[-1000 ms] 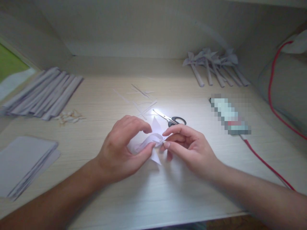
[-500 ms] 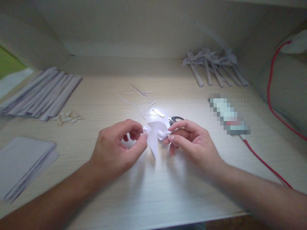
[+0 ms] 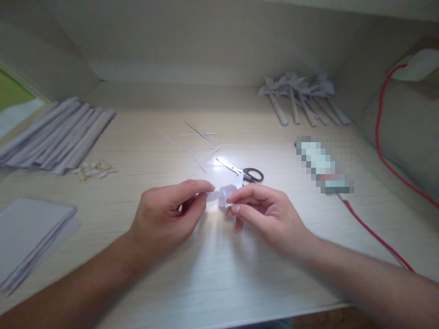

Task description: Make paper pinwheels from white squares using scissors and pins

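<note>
Between my hands, above the middle of the desk, is a white paper pinwheel head with curled blades. My left hand pinches one blade between thumb and fingers. The thumb and forefinger of my right hand close on the folded-in tips near the centre. Just behind the paper lie scissors with black handles, blades pointing left. Thin paper strips are scattered beyond the hands. My fingers cover part of the pinwheel head.
Rolled paper sticks are piled at the left, beside small cotton-swab-like pieces and a stack of paper sheets. Several paper pinwheels on sticks lie back right. A blurred phone with a red cable lies at right.
The pinwheel head has turned between my fingers; the long blade that hung down no longer shows there. My left fingers have closed tighter on the paper, and more of the scissors shows.
</note>
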`<state>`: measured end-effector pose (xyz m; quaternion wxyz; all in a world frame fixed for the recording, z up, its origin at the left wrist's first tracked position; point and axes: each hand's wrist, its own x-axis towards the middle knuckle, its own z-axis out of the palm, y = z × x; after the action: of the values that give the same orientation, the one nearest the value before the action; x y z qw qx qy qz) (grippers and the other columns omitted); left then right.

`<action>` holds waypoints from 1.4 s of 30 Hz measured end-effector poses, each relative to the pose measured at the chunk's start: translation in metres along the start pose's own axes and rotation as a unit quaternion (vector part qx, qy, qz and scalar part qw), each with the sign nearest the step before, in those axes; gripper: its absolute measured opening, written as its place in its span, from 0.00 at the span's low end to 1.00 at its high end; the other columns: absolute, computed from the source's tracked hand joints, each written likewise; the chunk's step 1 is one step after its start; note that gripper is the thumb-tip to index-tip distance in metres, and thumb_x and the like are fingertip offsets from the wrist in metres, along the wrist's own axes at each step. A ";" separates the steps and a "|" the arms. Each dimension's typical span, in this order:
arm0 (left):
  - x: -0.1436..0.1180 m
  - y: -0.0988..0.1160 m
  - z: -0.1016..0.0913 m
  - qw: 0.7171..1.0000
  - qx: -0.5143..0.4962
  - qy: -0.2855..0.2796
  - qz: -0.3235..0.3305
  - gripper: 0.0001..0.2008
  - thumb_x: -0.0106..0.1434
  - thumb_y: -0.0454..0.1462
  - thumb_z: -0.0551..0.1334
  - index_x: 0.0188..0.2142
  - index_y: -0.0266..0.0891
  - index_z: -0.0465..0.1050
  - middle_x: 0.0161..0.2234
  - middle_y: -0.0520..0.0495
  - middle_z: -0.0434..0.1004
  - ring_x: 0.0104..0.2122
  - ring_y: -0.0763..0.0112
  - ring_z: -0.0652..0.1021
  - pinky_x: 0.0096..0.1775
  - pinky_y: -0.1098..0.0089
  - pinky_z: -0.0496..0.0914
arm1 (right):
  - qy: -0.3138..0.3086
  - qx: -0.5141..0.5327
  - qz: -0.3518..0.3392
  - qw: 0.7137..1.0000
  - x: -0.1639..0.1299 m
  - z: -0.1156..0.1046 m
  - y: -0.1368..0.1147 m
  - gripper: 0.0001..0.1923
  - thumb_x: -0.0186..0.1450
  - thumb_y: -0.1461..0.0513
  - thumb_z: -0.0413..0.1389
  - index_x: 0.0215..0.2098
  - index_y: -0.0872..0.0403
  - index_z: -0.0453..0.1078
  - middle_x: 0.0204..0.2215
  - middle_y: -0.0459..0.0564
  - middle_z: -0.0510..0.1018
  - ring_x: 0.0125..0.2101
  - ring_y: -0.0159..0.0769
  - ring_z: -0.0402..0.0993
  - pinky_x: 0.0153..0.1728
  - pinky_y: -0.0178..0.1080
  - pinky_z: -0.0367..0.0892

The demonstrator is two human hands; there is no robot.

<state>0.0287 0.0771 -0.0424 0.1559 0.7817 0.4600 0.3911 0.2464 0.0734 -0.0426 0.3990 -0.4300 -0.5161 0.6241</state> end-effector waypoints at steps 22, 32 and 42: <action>-0.001 0.006 -0.004 1.000 -0.022 -0.007 0.022 0.08 0.67 0.31 0.61 0.44 0.43 0.76 0.30 0.54 0.83 0.21 0.78 0.78 0.21 0.77 0.66 | -0.053 0.060 0.030 0.996 -0.003 0.003 -0.001 0.03 0.62 0.65 0.64 0.35 0.54 0.76 0.30 0.47 0.82 0.29 0.32 0.77 0.30 0.35 0.75; 0.001 0.002 -0.005 0.994 -0.044 -0.081 0.052 0.10 0.70 0.31 0.61 0.47 0.44 0.77 0.37 0.55 0.84 0.30 0.79 0.80 0.32 0.78 0.70 | -0.041 0.091 0.079 0.992 0.007 -0.007 -0.003 0.04 0.60 0.66 0.64 0.34 0.56 0.76 0.28 0.46 0.84 0.22 0.30 0.79 0.28 0.34 0.74; 0.003 -0.004 -0.002 0.987 -0.077 -0.128 0.060 0.13 0.68 0.27 0.60 0.48 0.41 0.78 0.41 0.51 0.83 0.39 0.76 0.80 0.43 0.75 0.71 | -0.037 0.050 0.030 0.998 -0.001 -0.001 -0.001 0.04 0.61 0.67 0.64 0.36 0.57 0.77 0.30 0.47 0.83 0.26 0.30 0.79 0.30 0.33 0.76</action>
<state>0.0252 0.0813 -0.0422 0.2497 0.8372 0.3568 0.3309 0.2480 0.0733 -0.0419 0.3817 -0.4009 -0.4854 0.6767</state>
